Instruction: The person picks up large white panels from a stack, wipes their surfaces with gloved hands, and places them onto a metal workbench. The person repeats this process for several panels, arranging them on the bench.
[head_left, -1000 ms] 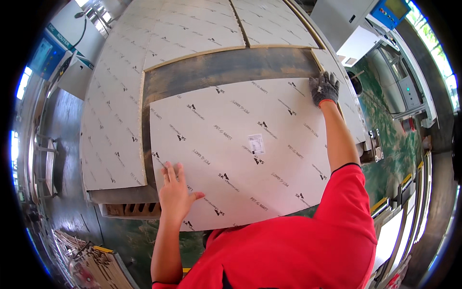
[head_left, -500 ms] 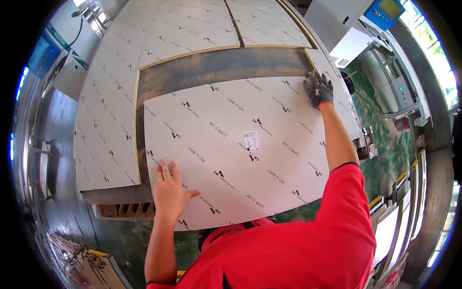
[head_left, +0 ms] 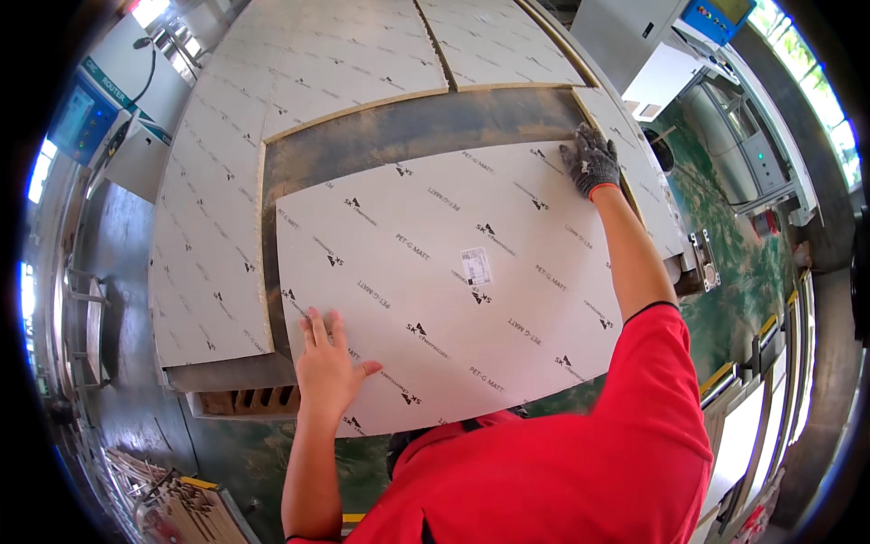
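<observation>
A large pale panel (head_left: 408, 281), covered in a printed film, lies in front of me on the dark bed (head_left: 390, 125) of a big machine table. Its near edge overhangs the table toward my body. My left hand (head_left: 328, 370) is bare and rests flat near the panel's left edge, fingers stretched forward and thumb out to the side. At the far right corner, my right hand (head_left: 591, 163) wears a grey knit glove with an orange cuff; its fingers extend over the corner. A small white label (head_left: 476, 266) sticks near the panel's middle.
Cut sheets with the same film (head_left: 208, 245) border the bed at left, back and right. Control cabinets stand at far left (head_left: 100, 109) and far right (head_left: 616, 54). Offcut strips (head_left: 181, 508) lean at lower left, and boards (head_left: 743, 426) stand at lower right.
The whole view has shifted and turned slightly. Both hands stay at nearly the same spots on the panel; the gloved fingers look a little closer together.
</observation>
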Tool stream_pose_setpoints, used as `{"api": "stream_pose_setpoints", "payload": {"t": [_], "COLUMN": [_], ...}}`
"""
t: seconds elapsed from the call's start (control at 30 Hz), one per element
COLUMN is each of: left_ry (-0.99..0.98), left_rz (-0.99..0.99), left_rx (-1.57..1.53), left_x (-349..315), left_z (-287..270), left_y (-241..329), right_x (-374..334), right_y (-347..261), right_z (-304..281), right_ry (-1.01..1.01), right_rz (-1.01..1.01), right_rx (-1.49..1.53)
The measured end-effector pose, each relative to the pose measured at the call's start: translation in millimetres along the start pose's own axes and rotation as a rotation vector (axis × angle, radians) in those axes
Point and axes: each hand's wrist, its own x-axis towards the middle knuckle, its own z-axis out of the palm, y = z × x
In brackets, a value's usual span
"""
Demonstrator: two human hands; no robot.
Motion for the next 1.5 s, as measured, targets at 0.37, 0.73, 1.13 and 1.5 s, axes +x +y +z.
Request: {"api": "stream_pose_setpoints", "payload": {"t": [0.37,0.73,1.13,1.5], "left_ry": [0.031,0.227,0.642,0.804], "left_rz": [-0.003,0.006,-0.007,-0.564], "left_rx": [-0.085,-0.146,-0.807,-1.501], "left_x": [-4.2,-13.0,-192.2,-239.4], "left_z": [-4.2,29.7,56.3,127.9], "left_y": [-2.2,-15.1,-45.4,-108.0], "right_x": [3.8,-41.7,-110.5,-362.1], "right_y": [-6.3,-281.0,-474.1,-409.1], "right_z": [13.8,-31.8,-91.2,-192.3], "right_ry": [-0.035,0.037,0.128,-0.339], "right_rz": [0.060,-0.541,-1.110,-1.551], "right_rx": [-0.022,0.134,0.436,0.699]}}
